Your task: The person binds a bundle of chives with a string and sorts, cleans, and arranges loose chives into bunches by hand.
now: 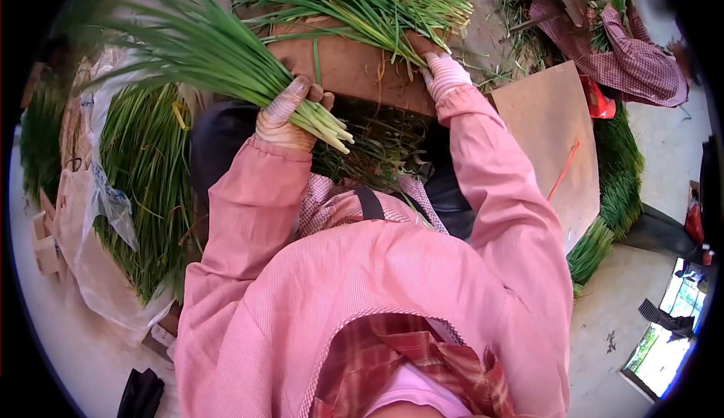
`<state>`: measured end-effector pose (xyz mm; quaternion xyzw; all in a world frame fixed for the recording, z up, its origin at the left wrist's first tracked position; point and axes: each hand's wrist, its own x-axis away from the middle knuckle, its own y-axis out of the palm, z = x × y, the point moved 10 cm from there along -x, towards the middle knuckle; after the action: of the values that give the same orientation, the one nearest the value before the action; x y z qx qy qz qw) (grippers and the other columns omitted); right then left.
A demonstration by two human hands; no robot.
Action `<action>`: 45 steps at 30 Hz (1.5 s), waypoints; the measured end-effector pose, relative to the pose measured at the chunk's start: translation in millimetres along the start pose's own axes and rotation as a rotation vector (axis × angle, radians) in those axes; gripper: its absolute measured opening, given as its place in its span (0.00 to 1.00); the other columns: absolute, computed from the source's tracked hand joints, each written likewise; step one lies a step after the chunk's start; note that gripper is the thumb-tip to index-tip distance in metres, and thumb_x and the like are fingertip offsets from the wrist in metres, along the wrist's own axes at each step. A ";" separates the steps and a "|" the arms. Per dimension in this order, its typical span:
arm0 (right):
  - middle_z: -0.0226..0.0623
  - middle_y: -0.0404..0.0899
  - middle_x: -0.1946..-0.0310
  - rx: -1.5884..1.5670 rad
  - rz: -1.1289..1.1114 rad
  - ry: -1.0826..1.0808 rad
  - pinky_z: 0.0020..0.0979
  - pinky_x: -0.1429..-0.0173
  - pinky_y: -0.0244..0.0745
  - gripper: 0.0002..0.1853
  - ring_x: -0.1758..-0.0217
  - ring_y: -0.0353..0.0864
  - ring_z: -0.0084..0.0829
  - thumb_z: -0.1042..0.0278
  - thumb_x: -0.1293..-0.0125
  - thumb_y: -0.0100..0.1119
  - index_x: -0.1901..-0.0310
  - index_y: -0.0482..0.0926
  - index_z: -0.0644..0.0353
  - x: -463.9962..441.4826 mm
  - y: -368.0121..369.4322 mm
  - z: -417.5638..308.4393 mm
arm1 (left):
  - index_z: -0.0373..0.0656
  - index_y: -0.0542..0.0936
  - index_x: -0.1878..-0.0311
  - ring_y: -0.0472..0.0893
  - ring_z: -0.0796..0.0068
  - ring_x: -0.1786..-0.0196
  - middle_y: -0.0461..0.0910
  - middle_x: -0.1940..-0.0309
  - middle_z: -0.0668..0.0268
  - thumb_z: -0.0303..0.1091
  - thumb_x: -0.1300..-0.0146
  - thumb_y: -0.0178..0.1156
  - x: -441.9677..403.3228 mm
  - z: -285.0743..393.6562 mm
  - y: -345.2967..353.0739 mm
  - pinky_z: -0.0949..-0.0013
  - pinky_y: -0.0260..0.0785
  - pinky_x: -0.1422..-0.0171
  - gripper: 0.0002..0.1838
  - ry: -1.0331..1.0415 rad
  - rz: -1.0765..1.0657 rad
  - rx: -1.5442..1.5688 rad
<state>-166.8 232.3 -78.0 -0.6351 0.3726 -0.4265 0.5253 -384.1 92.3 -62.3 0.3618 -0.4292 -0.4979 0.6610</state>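
Observation:
My gloved left hand is closed round a bunch of long green stalks, their pale ends pointing toward my lap and their leaves fanning to the upper left. At the near edge of a large heap of similar stalks, my gloved right hand has its fingers on the pale ends of some stalks; its fingertips are partly hidden by them. The heap lies on a brown board in front of me.
Green stalks lie in plastic at the left. A flat panel with a red string stands right, beside more bundled greens. Another person in a checked sleeve handles stalks at the upper right. Cut leaves lie below the board.

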 end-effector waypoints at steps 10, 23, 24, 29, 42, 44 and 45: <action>0.34 0.74 0.81 -1.195 -0.249 0.431 0.30 0.82 0.68 0.14 0.86 0.68 0.25 0.53 0.40 0.49 0.64 0.71 0.57 21.5 21.1 36.1 | 0.51 0.72 0.56 0.73 0.74 0.70 0.73 0.73 0.72 0.26 0.49 0.60 -5.6 -2.3 -24.0 0.63 0.69 0.61 0.16 -0.035 0.130 -0.036; 0.40 0.77 0.72 -0.825 0.357 -0.197 0.27 0.61 0.69 0.10 0.69 0.75 0.29 0.75 0.46 0.53 0.60 0.75 0.57 6.2 -49.0 33.8 | 0.45 0.74 0.73 0.62 0.78 0.77 0.68 0.78 0.75 0.34 0.46 0.59 5.2 11.8 14.2 0.70 0.56 0.70 0.05 0.014 -0.283 -0.149; 0.41 0.77 0.71 -0.670 0.278 -0.292 0.28 0.61 0.70 0.11 0.68 0.75 0.33 0.73 0.47 0.54 0.60 0.75 0.55 15.1 -41.9 2.0 | 0.46 0.74 0.73 0.63 0.78 0.77 0.67 0.78 0.75 0.34 0.46 0.59 4.3 8.4 16.0 0.69 0.57 0.69 0.05 0.010 -0.258 -0.169; 0.44 0.75 0.65 -0.013 0.116 -0.115 0.39 0.57 0.69 0.16 0.60 0.73 0.46 0.57 0.46 0.53 0.54 0.72 0.49 14.4 0.6 -28.1 | 0.46 0.74 0.73 0.64 0.76 0.77 0.68 0.78 0.73 0.31 0.49 0.61 8.4 0.0 19.2 0.67 0.61 0.68 0.05 -0.006 -0.227 -0.195; 0.28 0.71 0.77 -1.542 0.347 0.020 0.20 0.76 0.62 0.06 0.79 0.66 0.20 0.68 0.41 0.51 0.65 0.74 0.60 16.2 -81.4 2.9 | 0.48 0.73 0.60 0.66 0.75 0.76 0.72 0.76 0.69 0.29 0.49 0.61 1.8 12.0 -11.0 0.66 0.64 0.68 0.12 0.061 -0.080 -0.042; 0.25 0.68 0.81 -1.519 0.014 0.447 0.25 0.79 0.59 0.12 0.82 0.62 0.20 0.56 0.41 0.50 0.65 0.74 0.55 26.1 -14.3 24.6 | 0.49 0.72 0.58 0.67 0.75 0.76 0.72 0.75 0.68 0.29 0.50 0.62 12.5 7.2 -2.3 0.66 0.65 0.69 0.15 0.061 -0.019 -0.069; 0.24 0.65 0.84 -1.154 -0.207 0.675 0.28 0.81 0.56 0.16 0.85 0.58 0.20 0.47 0.42 0.49 0.65 0.75 0.51 47.3 13.6 43.6 | 0.50 0.71 0.56 0.68 0.74 0.76 0.73 0.74 0.67 0.28 0.51 0.62 15.8 7.5 -2.6 0.65 0.66 0.69 0.18 0.070 0.046 -0.102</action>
<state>-109.5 201.6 -88.0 -0.6780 0.6217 -0.3823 -0.0867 -389.8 75.9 -58.6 0.3349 -0.3882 -0.4907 0.7045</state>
